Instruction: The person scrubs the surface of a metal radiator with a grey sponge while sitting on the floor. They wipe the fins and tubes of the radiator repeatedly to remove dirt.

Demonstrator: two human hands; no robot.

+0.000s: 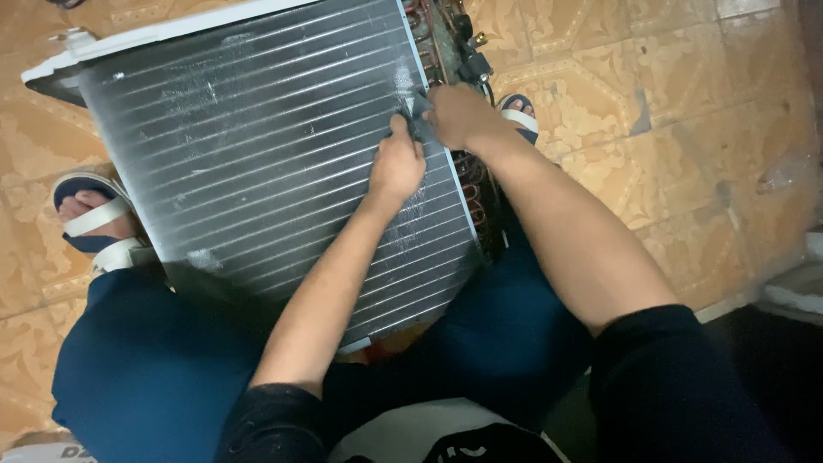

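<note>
- Both hands, left (pixel 396 167) and right (pixel 459 116), are pinching a small grey cloth (pixel 420 120), grips clamped on it.
- Beneath the grip, the grey finned metal coil panel (pixel 257 154) is lying tilted, its long axis running away from the person.
- Copper tubing (pixel 474 193) is crowding just right of the grip.

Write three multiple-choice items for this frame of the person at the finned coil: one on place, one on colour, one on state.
1. Where on the finned coil are both hands?
A. near its right edge
B. at its far left corner
C. off it, on the floor

2. What colour are the trousers?
A. white
B. dark blue
C. red

3. What is the state of the right hand?
A. open, flat on the tiles
B. closed on a small grey pad
C. out of view

Answers:
1 A, the left hand and right hand sit beside the copper tube bends.
2 B, both legs are dark blue.
3 B, its fingers curl over the pad against the fins.
</note>
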